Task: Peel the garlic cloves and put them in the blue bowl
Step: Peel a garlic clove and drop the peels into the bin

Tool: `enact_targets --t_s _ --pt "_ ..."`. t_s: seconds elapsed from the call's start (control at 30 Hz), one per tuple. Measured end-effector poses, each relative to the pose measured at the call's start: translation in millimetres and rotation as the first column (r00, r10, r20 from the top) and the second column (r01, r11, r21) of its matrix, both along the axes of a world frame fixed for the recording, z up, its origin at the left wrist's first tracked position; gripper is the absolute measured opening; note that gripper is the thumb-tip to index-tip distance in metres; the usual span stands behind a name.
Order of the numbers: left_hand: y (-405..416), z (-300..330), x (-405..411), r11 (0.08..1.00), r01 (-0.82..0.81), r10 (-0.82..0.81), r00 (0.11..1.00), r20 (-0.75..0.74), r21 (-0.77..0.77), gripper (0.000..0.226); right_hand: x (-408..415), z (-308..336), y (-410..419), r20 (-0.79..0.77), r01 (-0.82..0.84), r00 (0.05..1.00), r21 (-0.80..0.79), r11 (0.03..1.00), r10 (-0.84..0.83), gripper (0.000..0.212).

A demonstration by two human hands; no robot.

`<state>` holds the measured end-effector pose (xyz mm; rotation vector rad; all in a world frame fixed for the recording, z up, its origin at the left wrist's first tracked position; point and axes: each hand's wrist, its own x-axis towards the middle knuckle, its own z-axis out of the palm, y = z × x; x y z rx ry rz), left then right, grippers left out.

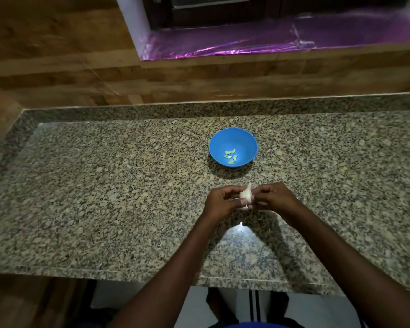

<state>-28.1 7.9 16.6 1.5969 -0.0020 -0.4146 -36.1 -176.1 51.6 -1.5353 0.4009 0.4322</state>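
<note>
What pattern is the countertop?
Speckled granite, grey, black and beige; the countertop shows only in the head view.

Both hands (pixel 223 201) (pixel 273 197) together, fingers (pixel 258 194) curled, pinching; arms fwd.

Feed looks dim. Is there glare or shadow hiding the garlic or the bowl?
Head view: dim at the edges; a bright glare spot sits on the granite counter below both hands. The garlic is lit but slightly washed out. The blue bowl casts a shadow toward the camera, its cloves clear.
</note>
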Motion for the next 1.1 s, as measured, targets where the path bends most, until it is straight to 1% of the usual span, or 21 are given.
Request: enact_targets --t_s 0.07,0.13,0.23,0.33,0.4,0.47,0.5,0.57,0.67,0.7,0.77,0.8,0.83,0.87,0.93,1.03,1.1 --pt "-6 0 -2 1.000 -0.011 0.011 1.000 0.002 0.015 0.035 1 -5 -2 -0.013 0.028 1.000 -0.015 0.999 -0.029 0.016" --pt "-13 1 -3 0.999 -0.026 0.026 1.000 0.009 0.037 0.036 0 -10 -5 -0.030 0.048 0.998 -0.028 0.998 -0.049 0.019" --pt "-23 0 -3 0.996 -0.064 0.065 0.998 -0.010 0.062 0.035 4 -18 -12 -0.084 0.074 0.994 0.017 0.997 -0.072 0.011" --pt "-30 -5 -2 0.988 -0.126 0.132 0.989 -0.073 0.087 0.031 9 -25 -22 -0.164 0.163 0.975 0.077 0.984 -0.149 0.010" --pt "-32 -8 -2 0.967 -0.196 0.212 0.973 -0.090 0.161 0.030 10 -28 -29 -0.199 0.190 0.964 0.065 0.980 -0.174 0.008" --pt "-31 -10 -2 0.921 -0.258 0.280 0.959 -0.038 0.293 0.031 11 -29 -37 -0.214 0.153 0.966 0.030 0.988 -0.143 0.004" --pt "-30 -10 -1 0.892 -0.268 0.282 0.959 0.015 0.365 0.032 11 -29 -41 -0.218 0.126 0.969 0.018 0.992 -0.119 0.004" --pt "-26 -12 -1 0.838 -0.249 0.233 0.968 0.094 0.485 0.033 9 -29 -49 -0.220 0.094 0.971 0.008 0.996 -0.089 0.008" --pt "-28 -10 -5 0.784 -0.237 0.182 0.971 0.153 0.573 0.038 8 -30 -59 -0.233 0.087 0.969 0.012 0.996 -0.082 0.015" --pt "-31 -7 -9 0.740 -0.258 0.160 0.964 0.211 0.621 0.037 8 -29 -62 -0.234 0.082 0.969 0.005 0.997 -0.079 0.016" --pt "-40 -4 -16 0.594 -0.341 0.098 0.929 0.356 0.728 0.033 7 -29 -66 -0.213 0.052 0.975 -0.019 0.998 -0.055 0.011" --pt "-46 -5 -19 0.553 -0.373 0.071 0.912 0.404 0.745 0.032 6 -29 -67 -0.193 0.030 0.981 -0.025 0.999 -0.034 0.010" --pt "-52 -3 -23 0.562 -0.359 0.044 0.912 0.407 0.745 0.031 5 -28 -68 -0.172 0.011 0.985 -0.030 0.999 -0.016 0.011" --pt "-59 -4 -26 0.603 -0.318 0.014 0.921 0.389 0.731 0.028 5 -29 -69 -0.152 -0.004 0.988 -0.040 0.999 -0.002 0.013" --pt "-71 -8 -31 0.661 -0.196 -0.062 0.948 0.313 0.724 0.022 6 -31 -70 -0.123 -0.035 0.992 -0.068 0.997 0.026 0.014" --pt "-79 -13 -36 0.677 -0.133 -0.100 0.958 0.269 0.724 0.021 9 -31 -70 -0.121 -0.057 0.992 -0.100 0.993 0.045 0.004" --pt "-80 -15 -35 0.678 -0.127 -0.102 0.959 0.264 0.724 0.023 9 -31 -71 -0.133 -0.047 0.991 -0.129 0.991 0.030 0.007"
